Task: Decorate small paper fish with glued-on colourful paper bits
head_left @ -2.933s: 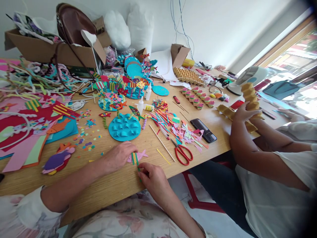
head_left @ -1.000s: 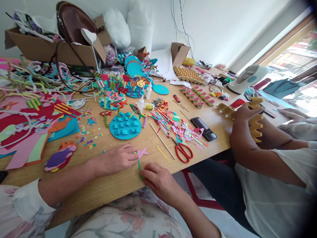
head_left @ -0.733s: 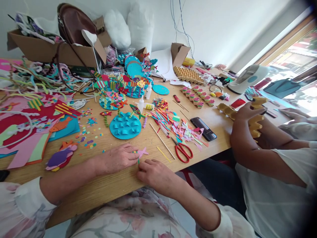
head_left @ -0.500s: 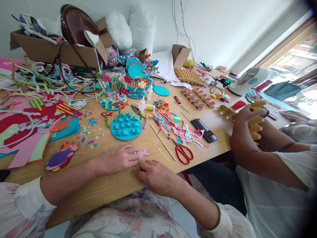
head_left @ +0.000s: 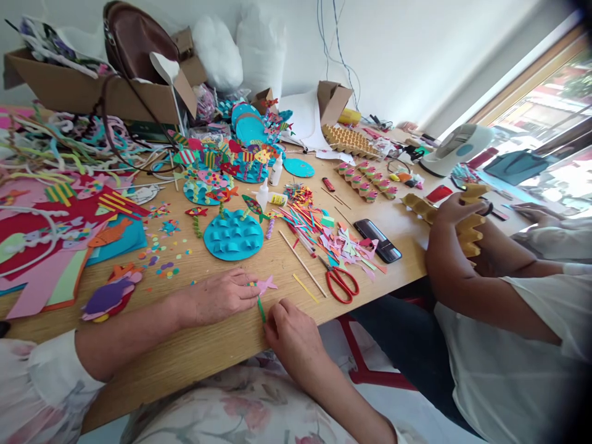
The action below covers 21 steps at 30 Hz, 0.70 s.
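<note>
My left hand lies on the table with its fingers together, holding down a small pink paper fish whose tail sticks out past the fingertips. A bit of coloured striping shows between the fingers; the rest of the fish is covered. From beside it a narrow green strip runs to my right hand, whose thumb and fingers pinch its near end at the table edge. Right of them lie a thin yellow strip, a wooden stick and red-handled scissors.
A blue scalloped disc stands ahead, with glue bottles behind it. Paper scraps and a phone lie to the right. Stacked purple cutouts are at left. A co-worker's hand holds yellow egg-carton pieces.
My right hand has drawn back slightly toward me and to the right, exposing more of the green strip. My left hand stays on the pink fish.
</note>
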Available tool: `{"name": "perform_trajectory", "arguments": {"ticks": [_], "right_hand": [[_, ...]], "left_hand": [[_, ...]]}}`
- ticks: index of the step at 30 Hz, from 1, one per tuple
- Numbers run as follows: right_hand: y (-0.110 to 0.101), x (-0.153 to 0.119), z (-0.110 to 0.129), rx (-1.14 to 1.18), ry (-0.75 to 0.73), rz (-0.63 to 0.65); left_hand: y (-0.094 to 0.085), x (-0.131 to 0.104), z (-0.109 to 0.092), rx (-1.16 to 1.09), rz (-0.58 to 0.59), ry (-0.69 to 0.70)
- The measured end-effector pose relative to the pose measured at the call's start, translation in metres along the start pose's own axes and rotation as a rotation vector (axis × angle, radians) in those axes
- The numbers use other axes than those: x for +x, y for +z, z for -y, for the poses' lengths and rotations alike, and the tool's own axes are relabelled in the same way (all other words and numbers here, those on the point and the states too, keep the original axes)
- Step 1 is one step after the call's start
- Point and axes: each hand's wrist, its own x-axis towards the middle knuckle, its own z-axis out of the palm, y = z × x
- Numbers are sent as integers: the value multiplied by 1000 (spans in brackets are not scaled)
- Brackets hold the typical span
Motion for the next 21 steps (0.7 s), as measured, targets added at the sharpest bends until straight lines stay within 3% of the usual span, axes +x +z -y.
{"name": "perform_trajectory", "arguments": {"ticks": [8, 15, 21], "right_hand": [[-1, 5, 2, 32, 23, 10], [-2, 4, 0, 244, 28, -104], [2, 9, 5, 124, 64, -45]], "left_hand": [[4, -3, -1, -1, -15, -12], [11, -6, 0, 1, -19, -16], [12, -7, -1, -16, 12, -32]]}}
